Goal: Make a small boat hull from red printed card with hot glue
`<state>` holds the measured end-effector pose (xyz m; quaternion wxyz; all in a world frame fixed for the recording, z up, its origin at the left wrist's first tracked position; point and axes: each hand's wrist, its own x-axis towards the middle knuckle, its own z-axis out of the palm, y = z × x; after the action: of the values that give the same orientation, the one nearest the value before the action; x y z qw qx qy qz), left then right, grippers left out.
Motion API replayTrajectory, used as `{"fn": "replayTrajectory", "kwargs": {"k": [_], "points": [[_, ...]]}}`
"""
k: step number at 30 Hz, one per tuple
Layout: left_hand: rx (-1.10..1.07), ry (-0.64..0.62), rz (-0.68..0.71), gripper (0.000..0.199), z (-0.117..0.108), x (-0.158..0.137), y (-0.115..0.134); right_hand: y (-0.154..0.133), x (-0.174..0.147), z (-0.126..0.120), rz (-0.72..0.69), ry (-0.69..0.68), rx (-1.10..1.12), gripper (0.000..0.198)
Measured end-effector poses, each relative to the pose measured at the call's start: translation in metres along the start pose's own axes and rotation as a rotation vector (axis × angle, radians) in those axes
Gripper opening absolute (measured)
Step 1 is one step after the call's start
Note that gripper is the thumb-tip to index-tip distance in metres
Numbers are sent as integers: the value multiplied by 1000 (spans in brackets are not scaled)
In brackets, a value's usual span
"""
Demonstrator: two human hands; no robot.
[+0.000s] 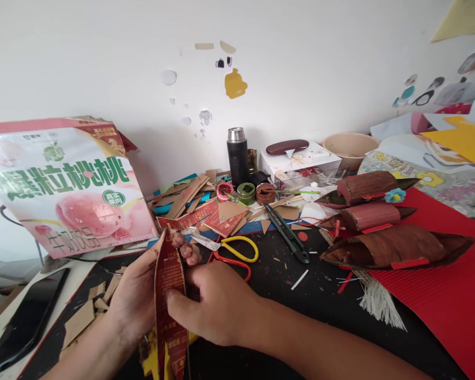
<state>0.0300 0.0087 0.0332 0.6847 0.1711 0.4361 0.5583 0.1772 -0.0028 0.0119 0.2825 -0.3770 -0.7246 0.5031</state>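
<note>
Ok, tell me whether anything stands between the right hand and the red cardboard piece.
Nothing visible: the right hand is on the red cardboard piece, thumb against its inner face; the left hand holds the other side. The scissors lie beyond, not between.

A person's bare left hand (136, 287) and bare right hand (219, 303) extend from bare forearms (304, 330), uncovered to the view's edge.

Left hand (136, 295) curled in a grip, fingertips (188, 250) bunched. Right hand (221, 303) just right of left hand, thumb (182, 311) pointing toward it, knuckles up (other fingertips hidden). Bare right forearm (324, 338) slants off, lower right of left hand.
</note>
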Motion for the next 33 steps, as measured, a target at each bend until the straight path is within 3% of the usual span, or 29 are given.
{"fn": "replayTrajectory", "kwargs": {"k": [16, 33], "points": [[5, -80, 19, 7, -7, 2, -1, 2, 1, 1, -20, 23, 20, 33], [19, -76, 9, 9, -4, 1, -1, 3, 1, 2, -13, 12, -19, 32]]}}
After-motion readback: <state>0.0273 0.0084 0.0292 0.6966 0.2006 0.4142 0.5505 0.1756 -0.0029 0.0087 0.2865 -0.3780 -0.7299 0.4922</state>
